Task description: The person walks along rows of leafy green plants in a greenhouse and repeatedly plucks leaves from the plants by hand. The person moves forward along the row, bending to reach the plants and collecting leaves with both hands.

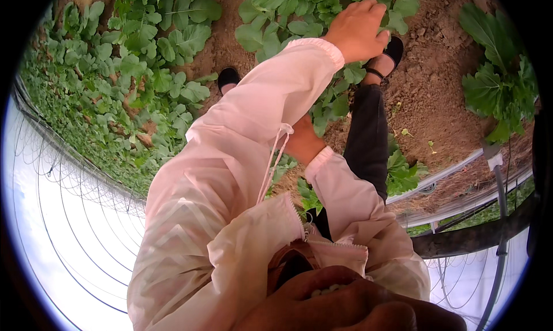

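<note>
My left hand [358,31] reaches over leafy green plants [298,11], back up, fingers bent at the leaves and thumb apart. Whether it grips a leaf cannot be seen. My right hand [304,141] is lower, close to the stems and partly hidden behind the left sleeve [259,93]; its fingers are out of sight. Both arms wear a pale pink, thin jacket with elastic cuffs. The plants between my feet have broad, lobed leaves. My right foot in a black shoe [394,50] stands beside them on the soil, and my left shoe [228,76] shows on the other side.
Dense leafy rows [129,67] fill the left. Brown crumbly soil [427,72] lies to the right, with small loose leaves [406,133] on it. A larger leafy clump [492,80] stands far right, near a grey pole [501,197]. Thin hoops [56,197] curve at the lower left.
</note>
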Action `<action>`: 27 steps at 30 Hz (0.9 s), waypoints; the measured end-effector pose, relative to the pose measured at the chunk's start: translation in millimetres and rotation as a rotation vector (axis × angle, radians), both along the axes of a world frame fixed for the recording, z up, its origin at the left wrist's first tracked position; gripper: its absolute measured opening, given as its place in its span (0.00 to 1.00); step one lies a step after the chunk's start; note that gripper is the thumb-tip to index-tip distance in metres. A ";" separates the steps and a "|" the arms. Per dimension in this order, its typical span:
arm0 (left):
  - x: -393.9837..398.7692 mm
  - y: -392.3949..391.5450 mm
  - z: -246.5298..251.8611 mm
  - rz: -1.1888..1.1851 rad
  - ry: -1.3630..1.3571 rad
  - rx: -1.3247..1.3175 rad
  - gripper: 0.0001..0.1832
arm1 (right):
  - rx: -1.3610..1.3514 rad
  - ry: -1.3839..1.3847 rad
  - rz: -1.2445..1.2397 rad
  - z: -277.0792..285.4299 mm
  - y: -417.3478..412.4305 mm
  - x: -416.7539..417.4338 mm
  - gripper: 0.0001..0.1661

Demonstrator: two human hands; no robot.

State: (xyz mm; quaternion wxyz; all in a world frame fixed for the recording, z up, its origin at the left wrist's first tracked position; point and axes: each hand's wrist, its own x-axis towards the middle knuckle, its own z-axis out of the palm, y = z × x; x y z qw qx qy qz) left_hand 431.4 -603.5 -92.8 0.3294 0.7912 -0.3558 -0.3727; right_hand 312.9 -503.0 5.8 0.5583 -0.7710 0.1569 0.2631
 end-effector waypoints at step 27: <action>9.2 91.4 62.8 -0.013 -0.234 0.428 0.38 | -0.109 -0.126 0.033 -15.5 20.7 -14.5 0.08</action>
